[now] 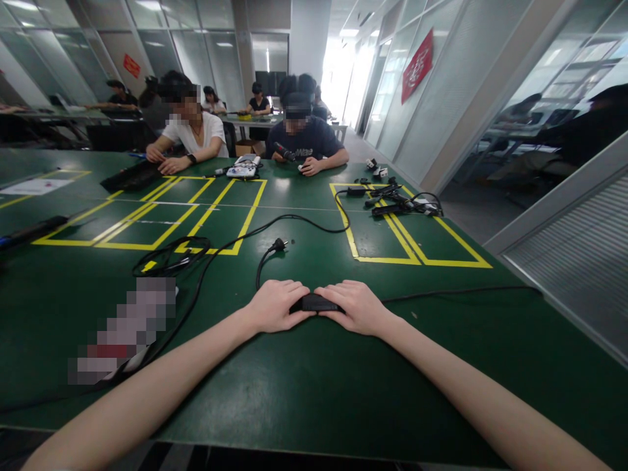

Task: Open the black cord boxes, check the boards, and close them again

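A black power adapter [320,303] lies between my two hands, low over the green table [294,405]. My left hand [277,305] is closed round its left end, thumb in front and fingers behind. Round the right end, my right hand [354,306] is closed in the same way. From behind my left hand a thick black cord curves up to a plug [279,244] lying on the table. A thin black cable [461,291] runs from my right hand toward the table's right edge.
Coiled black cable [171,258] and a blurred-out power strip [130,333] lie at the left. A tangle of cables and adapters [392,199] sits at the back right, on yellow tape outlines [417,255]. Two people sit across the table, one holding a dark tool [286,152].
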`<state>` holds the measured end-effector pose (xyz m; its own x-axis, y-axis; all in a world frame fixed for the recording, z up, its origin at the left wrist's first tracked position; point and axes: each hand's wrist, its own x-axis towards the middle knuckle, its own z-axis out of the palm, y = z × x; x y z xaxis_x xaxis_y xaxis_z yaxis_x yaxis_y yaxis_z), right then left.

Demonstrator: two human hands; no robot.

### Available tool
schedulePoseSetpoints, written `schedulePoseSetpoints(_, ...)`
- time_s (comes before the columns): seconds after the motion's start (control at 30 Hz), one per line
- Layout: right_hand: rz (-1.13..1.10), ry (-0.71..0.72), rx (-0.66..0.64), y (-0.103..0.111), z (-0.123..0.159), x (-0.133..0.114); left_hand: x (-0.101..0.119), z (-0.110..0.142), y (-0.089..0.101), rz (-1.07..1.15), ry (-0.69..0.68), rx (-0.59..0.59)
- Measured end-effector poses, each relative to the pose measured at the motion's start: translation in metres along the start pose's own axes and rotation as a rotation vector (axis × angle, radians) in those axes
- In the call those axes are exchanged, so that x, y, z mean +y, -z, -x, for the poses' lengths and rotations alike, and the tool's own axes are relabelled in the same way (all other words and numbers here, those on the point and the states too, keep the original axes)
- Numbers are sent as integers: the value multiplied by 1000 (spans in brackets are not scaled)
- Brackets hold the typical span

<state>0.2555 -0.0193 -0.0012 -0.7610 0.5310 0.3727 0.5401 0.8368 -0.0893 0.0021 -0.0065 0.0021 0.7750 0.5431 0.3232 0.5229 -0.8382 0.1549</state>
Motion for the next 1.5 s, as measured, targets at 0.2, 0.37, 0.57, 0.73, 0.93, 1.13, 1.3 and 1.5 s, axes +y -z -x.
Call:
schedulePoseSetpoints(0.2,29,-14,-6,-1,0,-1,0,1,-2,-26,-34,42)
schedulePoseSetpoints(0.37,61,6,23,-2,0,0,1,0,-1,-21,-30,17)
schedulePoseSetpoints(0.57,96,-1,46,-4,1,0,1,1,-1,-36,-81,92)
schedulePoseSetpoints(0.73,108,5,96,-3,1,-1,3,1,-2,-14,-79,97)
schedulePoseSetpoints(0.93,234,107,179,1,3,-1,2,2,3,34,38,20)
schedulePoseSetpoints(1.13,311,205,278,2,2,-2,5,-1,8,242,165,-38)
schedulePoseSetpoints(1.3,270,121,207,-1,2,0,2,-2,8,418,265,-16)
schedulePoseSetpoints(1.5,38,78,235,-2,2,1,0,0,7,473,253,115)
